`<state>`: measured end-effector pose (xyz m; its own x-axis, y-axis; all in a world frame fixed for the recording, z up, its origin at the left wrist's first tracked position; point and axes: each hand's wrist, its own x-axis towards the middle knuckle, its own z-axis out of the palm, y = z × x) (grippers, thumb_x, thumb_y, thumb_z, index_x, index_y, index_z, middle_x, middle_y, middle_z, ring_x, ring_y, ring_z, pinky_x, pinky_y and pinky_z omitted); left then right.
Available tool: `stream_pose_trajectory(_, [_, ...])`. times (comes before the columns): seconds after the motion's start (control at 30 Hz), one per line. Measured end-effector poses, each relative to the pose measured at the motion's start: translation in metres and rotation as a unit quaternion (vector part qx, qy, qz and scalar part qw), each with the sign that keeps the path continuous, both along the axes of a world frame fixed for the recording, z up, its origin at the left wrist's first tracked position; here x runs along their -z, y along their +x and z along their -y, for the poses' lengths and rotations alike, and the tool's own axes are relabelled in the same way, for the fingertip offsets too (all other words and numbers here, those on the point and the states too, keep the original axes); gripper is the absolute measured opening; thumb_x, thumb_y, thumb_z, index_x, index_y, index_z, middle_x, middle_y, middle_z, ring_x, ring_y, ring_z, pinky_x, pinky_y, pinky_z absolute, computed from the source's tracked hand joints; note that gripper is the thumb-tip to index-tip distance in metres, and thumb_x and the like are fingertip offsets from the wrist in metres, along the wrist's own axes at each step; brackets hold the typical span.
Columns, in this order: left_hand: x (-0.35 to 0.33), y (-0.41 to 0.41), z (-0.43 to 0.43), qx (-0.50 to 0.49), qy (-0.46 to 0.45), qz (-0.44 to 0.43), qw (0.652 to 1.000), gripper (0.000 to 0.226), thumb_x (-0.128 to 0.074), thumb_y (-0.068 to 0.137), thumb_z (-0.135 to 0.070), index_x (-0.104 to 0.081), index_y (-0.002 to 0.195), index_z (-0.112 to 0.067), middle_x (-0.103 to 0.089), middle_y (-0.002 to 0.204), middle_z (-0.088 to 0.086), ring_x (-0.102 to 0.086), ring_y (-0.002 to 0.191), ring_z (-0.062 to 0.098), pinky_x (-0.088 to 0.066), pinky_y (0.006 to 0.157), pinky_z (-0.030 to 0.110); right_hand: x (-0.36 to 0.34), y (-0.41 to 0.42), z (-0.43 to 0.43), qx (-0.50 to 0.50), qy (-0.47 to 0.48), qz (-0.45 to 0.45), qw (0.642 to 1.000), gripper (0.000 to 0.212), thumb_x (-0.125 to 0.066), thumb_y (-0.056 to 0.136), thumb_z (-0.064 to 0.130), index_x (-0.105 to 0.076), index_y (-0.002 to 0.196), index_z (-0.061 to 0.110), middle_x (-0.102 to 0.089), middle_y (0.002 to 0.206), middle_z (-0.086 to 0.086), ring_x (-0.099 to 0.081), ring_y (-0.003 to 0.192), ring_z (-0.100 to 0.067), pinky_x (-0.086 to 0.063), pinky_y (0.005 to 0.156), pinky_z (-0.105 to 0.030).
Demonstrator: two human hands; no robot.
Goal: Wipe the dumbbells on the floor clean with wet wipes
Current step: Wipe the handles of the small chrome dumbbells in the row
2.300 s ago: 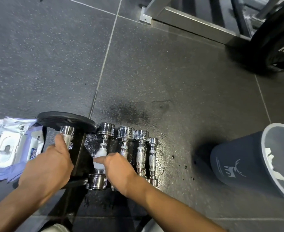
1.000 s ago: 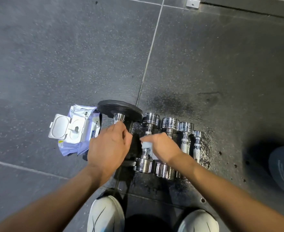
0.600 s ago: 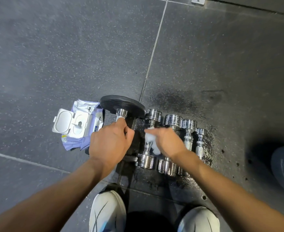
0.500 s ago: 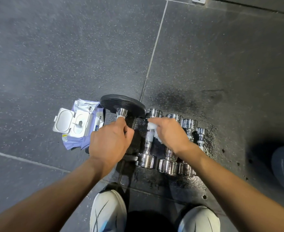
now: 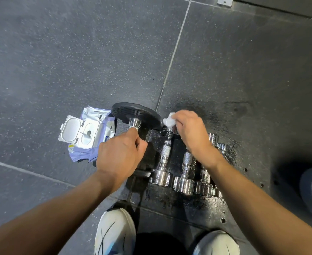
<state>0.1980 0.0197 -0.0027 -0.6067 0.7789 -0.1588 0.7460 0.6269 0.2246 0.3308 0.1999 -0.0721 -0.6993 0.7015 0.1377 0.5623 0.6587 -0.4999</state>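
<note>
Across the dark rubber floor (image 5: pixel 59 52) a wet, glossy patch spreads under the weights at lower centre. The largest piece, the black-plate dumbbell (image 5: pixel 133 115), sits left of centre. Our left hand (image 5: pixel 118 155) is wrapped round its handle just below the chrome collar, fingers curled tight.

To its right lie the chrome dumbbells (image 5: pixel 165 155), four that we can count, side by side and close together. Our right hand (image 5: pixel 190 129) pinches a bunched wet wipe (image 5: pixel 169 122) at the far head of the leftmost one. The open wipes pack (image 5: pixel 85 137) lies to the left of the black plate.

We judge the main risk to be rolling. The metal and floor look wet, so a sideways push on that far head could turn the round dumbbell against its neighbour or towards the black plate. A wipe balled this small may also skip the knurled grip and the head's underside.

Each chrome dumbbell has its long axis running from the bottom of the frame towards the top, leaning slightly right at the lower end. The near heads point towards the shoes, the far heads away.
</note>
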Motion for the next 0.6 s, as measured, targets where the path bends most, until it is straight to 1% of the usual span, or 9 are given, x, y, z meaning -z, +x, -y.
stream_pose_trajectory(0.07, [0.001, -0.001, 0.001, -0.009, 0.004, -0.003, 1.000, 0.023, -0.047, 0.099, -0.039, -0.046, 0.082, -0.024, -0.054, 0.058, -0.003, -0.044, 0.050, 0.019, -0.036, 0.063, 0.035, 0.007, 0.002, 0.010, -0.012, 0.001, 0.009, 1.000, 0.025, -0.068, 0.087, -0.009, -0.080, 0.101, 0.009, -0.071, 0.099, -0.006, -0.057, 0.089, -0.027, -0.045, 0.084, -0.025])
stream_pose_trajectory(0.13, [0.001, -0.002, 0.001, -0.008, 0.006, -0.007, 1.000, 0.023, -0.047, 0.099, -0.038, -0.045, 0.082, -0.024, -0.054, 0.058, -0.003, -0.042, 0.050, 0.020, -0.036, 0.062, 0.035, 0.008, 0.011, 0.023, -0.012, 0.003, 0.002, 1.000, 0.025, -0.068, 0.089, -0.007, -0.079, 0.104, 0.009, -0.069, 0.101, -0.005, -0.053, 0.090, -0.022, -0.038, 0.084, -0.018])
stream_pose_trajectory(0.23, [-0.001, -0.003, 0.000, -0.004, -0.004, -0.003, 1.000, 0.022, -0.046, 0.100, -0.039, -0.047, 0.084, -0.023, -0.058, 0.064, -0.002, -0.049, 0.056, 0.024, -0.038, 0.063, 0.035, 0.015, 0.026, 0.049, -0.035, -0.016, 0.046, 0.998, 0.027, -0.069, 0.091, -0.003, -0.077, 0.114, 0.010, -0.069, 0.108, -0.002, -0.058, 0.098, -0.021, -0.048, 0.092, -0.023])
stream_pose_trajectory(0.3, [-0.002, -0.002, 0.000, 0.000, -0.002, 0.000, 1.000, 0.022, -0.046, 0.100, -0.040, -0.048, 0.085, -0.024, -0.059, 0.064, -0.002, -0.051, 0.057, 0.025, -0.041, 0.062, 0.035, 0.025, 0.031, 0.066, -0.052, -0.077, 0.071, 0.993, 0.041, -0.066, 0.089, -0.011, -0.074, 0.121, 0.012, -0.065, 0.112, 0.002, -0.058, 0.103, -0.022, -0.051, 0.097, -0.027])
stream_pose_trajectory(0.37, [-0.002, -0.001, 0.000, 0.006, 0.000, 0.001, 1.000, 0.023, -0.046, 0.100, -0.041, -0.046, 0.085, -0.024, -0.058, 0.063, -0.002, -0.051, 0.055, 0.024, -0.044, 0.060, 0.035, 0.032, 0.029, 0.066, -0.048, -0.111, 0.046, 0.992, 0.045, -0.064, 0.086, -0.017, -0.073, 0.121, 0.010, -0.065, 0.116, -0.002, -0.059, 0.107, -0.025, -0.049, 0.100, -0.030])
stream_pose_trajectory(0.43, [-0.002, -0.001, 0.000, 0.013, 0.002, 0.005, 1.000, 0.023, -0.046, 0.100, -0.041, -0.046, 0.085, -0.024, -0.059, 0.062, -0.002, -0.054, 0.055, 0.024, -0.048, 0.061, 0.036, 0.028, 0.023, 0.060, -0.050, -0.075, 0.035, 0.995, 0.037, -0.065, 0.087, -0.014, -0.075, 0.115, 0.008, -0.068, 0.116, -0.005, -0.060, 0.105, -0.025, -0.050, 0.095, -0.033])
stream_pose_trajectory(0.5, [-0.001, -0.002, 0.001, 0.010, 0.004, 0.008, 1.000, 0.023, -0.046, 0.100, -0.041, -0.047, 0.085, -0.024, -0.060, 0.063, -0.002, -0.056, 0.057, 0.025, -0.050, 0.063, 0.037, 0.020, 0.015, 0.056, -0.068, -0.032, 0.046, 0.996, 0.036, -0.068, 0.085, -0.011, -0.076, 0.112, 0.011, -0.071, 0.115, -0.001, -0.060, 0.100, -0.022, -0.055, 0.091, -0.033])
stream_pose_trajectory(0.57, [-0.001, -0.002, 0.001, 0.005, 0.002, 0.006, 1.000, 0.022, -0.047, 0.100, -0.040, -0.048, 0.085, -0.023, -0.061, 0.064, -0.001, -0.055, 0.058, 0.027, -0.045, 0.063, 0.036, 0.020, 0.013, 0.056, -0.068, -0.024, 0.063, 0.995, 0.036, -0.069, 0.085, -0.009, -0.077, 0.111, 0.015, -0.073, 0.111, 0.005, -0.058, 0.098, -0.017, -0.056, 0.089, -0.027])
stream_pose_trajectory(0.6, [-0.001, -0.002, 0.000, 0.001, 0.002, 0.005, 1.000, 0.022, -0.047, 0.100, -0.040, -0.049, 0.085, -0.023, -0.062, 0.065, -0.001, -0.055, 0.059, 0.028, -0.043, 0.063, 0.036, 0.022, 0.014, 0.061, -0.065, -0.037, 0.073, 0.994, 0.038, -0.069, 0.085, -0.009, -0.076, 0.111, 0.017, -0.073, 0.111, 0.008, -0.056, 0.097, -0.015, -0.052, 0.091, -0.021])
